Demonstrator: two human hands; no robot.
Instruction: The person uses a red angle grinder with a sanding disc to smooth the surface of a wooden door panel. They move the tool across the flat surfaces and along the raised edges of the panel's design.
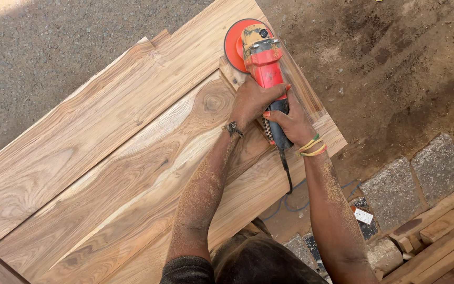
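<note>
A red angle grinder (262,59) with an orange sanding disc (234,44) rests on wide wooden boards (106,152). The disc sits near the far end of the boards. My left hand (253,100) wraps the red body of the tool just behind its head. My right hand (290,123) grips the black rear handle, with yellow and green bands on that wrist. Sawdust coats both forearms. A black cord (288,176) runs from the handle back toward me.
Several grained planks lie side by side, slanting from lower left to upper right. Grey gravel ground (38,47) lies at left, dark dirt (395,68) at right. Stone pavers (426,173) and stacked wood strips (437,236) sit at lower right.
</note>
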